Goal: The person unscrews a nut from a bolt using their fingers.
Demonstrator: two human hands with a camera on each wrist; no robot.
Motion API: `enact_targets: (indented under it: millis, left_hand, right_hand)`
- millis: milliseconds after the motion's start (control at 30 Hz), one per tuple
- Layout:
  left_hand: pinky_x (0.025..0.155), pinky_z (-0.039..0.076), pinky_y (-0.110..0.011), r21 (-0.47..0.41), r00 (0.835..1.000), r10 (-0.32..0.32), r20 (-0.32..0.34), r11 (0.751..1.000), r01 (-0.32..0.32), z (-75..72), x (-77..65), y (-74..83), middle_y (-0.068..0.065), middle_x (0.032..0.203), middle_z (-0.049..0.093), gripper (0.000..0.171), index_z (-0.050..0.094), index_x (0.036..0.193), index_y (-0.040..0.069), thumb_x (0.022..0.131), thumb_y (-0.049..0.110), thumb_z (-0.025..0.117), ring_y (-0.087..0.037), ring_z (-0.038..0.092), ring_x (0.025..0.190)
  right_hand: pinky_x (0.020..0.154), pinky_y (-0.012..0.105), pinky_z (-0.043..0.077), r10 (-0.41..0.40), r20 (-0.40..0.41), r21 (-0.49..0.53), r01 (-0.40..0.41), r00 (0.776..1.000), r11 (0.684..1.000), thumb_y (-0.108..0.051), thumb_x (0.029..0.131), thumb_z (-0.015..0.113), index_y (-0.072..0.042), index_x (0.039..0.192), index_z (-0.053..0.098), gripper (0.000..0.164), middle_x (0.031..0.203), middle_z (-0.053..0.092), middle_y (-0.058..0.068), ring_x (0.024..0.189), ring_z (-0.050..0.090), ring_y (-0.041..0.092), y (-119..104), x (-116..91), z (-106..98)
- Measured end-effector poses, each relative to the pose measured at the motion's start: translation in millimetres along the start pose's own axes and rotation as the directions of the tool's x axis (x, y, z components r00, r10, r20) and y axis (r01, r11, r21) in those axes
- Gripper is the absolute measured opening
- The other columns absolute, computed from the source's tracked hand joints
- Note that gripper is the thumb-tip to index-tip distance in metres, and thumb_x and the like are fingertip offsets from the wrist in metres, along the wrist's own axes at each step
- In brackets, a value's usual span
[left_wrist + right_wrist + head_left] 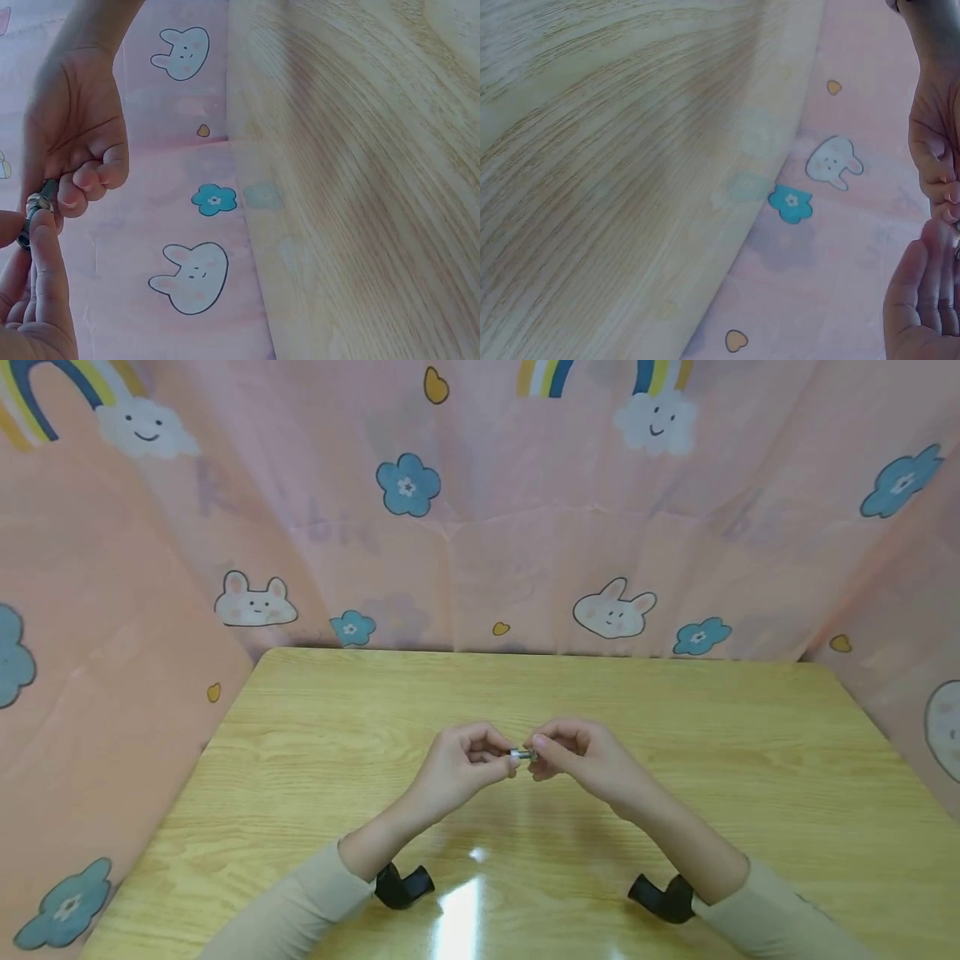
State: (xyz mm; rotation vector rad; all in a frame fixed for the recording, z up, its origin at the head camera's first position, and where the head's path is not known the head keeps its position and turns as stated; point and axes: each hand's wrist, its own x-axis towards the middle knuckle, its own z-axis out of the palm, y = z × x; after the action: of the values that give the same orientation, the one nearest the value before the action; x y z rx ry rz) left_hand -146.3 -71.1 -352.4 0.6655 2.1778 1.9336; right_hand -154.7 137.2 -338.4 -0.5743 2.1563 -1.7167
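In the head view, both hands meet above the middle of the table around a small silver metal bolt [522, 754]. My left hand [463, 768] pinches its left end between thumb and fingers. The right hand [592, 764] pinches the other end, where a wider part shows between the fingertips. From the left wrist, the bolt [39, 202] appears as a short dark metal shaft with shiny rings round its middle. Fingers cover both of its ends there. In the right wrist view the hands stand at the right edge, and fingers hide most of the bolt.
A light wood-grain table [360, 710] lies beneath the hands. Behind it and along its sides hangs a pink printed cloth [480, 568]. Black wrist-worn devices [405, 887] sit on both wrists, low over the tabletop. A bright light reflection [457, 918] shows near the front.
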Motion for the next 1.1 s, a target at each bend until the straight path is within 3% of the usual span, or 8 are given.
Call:
enact_targets:
  millis: [100,233,467,667,833,933,1100]
  left_hand:
    - [0.073,0.054,-0.03,-0.003,1.0,0.001,0.001,1.0,-0.001,-0.3,-0.9,0.5,-0.012,0.084,0.068,0.009,0.064,0.094,-0.002,0.086,0.003,0.063,-0.033,0.065,0.079]
    - [0.073,0.055,-0.03,0.004,1.0,0.002,-0.01,1.0,-0.002,-0.9,-1.6,1.4,-0.011,0.084,0.068,0.009,0.064,0.094,-0.002,0.086,0.003,0.063,-0.029,0.066,0.078]
    - [0.073,0.055,-0.031,-0.005,1.0,0.016,-0.005,1.0,-0.016,-0.8,-2.6,3.0,-0.014,0.085,0.067,0.01,0.064,0.094,-0.002,0.086,0.004,0.063,-0.03,0.066,0.078]
    - [0.072,0.055,-0.03,-0.006,1.0,0.015,-0.006,1.0,-0.015,-1.3,-3.6,2.7,-0.017,0.086,0.067,0.009,0.064,0.093,-0.003,0.086,0.003,0.063,-0.029,0.066,0.077]
    - [0.072,0.055,-0.03,-0.013,1.0,0.02,-0.004,1.0,-0.02,-1.0,-3.4,3.1,-0.014,0.085,0.067,0.009,0.064,0.093,-0.002,0.086,0.003,0.062,-0.033,0.066,0.079]
    - [0.072,0.055,-0.031,-0.011,1.0,0.03,0.0,0.999,-0.03,-0.8,-3.5,3.5,-0.015,0.087,0.067,0.01,0.064,0.093,-0.003,0.086,0.003,0.062,-0.029,0.066,0.078]
    - [0.071,0.055,-0.03,-0.008,0.999,0.037,0.001,0.999,-0.037,-0.7,-4.1,2.5,-0.018,0.088,0.067,0.009,0.064,0.093,-0.004,0.086,0.002,0.062,-0.021,0.067,0.077]
  right_hand:
    - [0.079,0.033,0.053,-0.013,-0.009,0.009,0.013,1.0,1.0,-0.012,0.091,0.061,0.006,0.107,0.058,0.024,0.1,0.062,0.015,0.09,0.063,0.023,-0.7,-1.2,0.4]
    - [0.083,0.033,0.052,-0.048,-0.009,-0.019,0.048,0.999,0.999,-0.01,0.087,0.065,0.002,0.114,0.056,0.031,0.111,0.057,0.015,0.102,0.058,0.026,-1.5,-2.4,-0.8]
    - [0.079,0.034,0.053,-0.011,-0.002,0.013,0.011,1.0,1.0,-0.017,0.095,0.056,0.007,0.106,0.058,0.027,0.095,0.064,0.017,0.083,0.065,0.021,-1.1,-0.2,0.4]
    - [0.08,0.033,0.053,-0.031,-0.002,0.017,0.031,1.0,0.999,-0.009,0.087,0.066,0.005,0.112,0.057,0.03,0.107,0.059,0.017,0.097,0.062,0.023,-0.1,-3.1,-0.2]
    - [0.08,0.036,0.053,-0.006,-0.008,0.006,0.006,1.0,1.0,-0.018,0.094,0.057,0.005,0.11,0.059,0.028,0.099,0.063,0.019,0.087,0.065,0.02,-0.1,-2.0,1.5]
    - [0.078,0.034,0.054,0.008,-0.005,0.013,-0.008,1.0,1.0,-0.016,0.092,0.059,0.007,0.107,0.059,0.028,0.096,0.065,0.018,0.084,0.066,0.02,0.7,-2.6,1.7]
    - [0.079,0.032,0.053,-0.014,0.019,0.032,0.013,1.0,0.999,-0.01,0.086,0.067,0.005,0.118,0.054,0.038,0.107,0.061,0.018,0.097,0.062,0.032,3.0,-4.3,2.0]
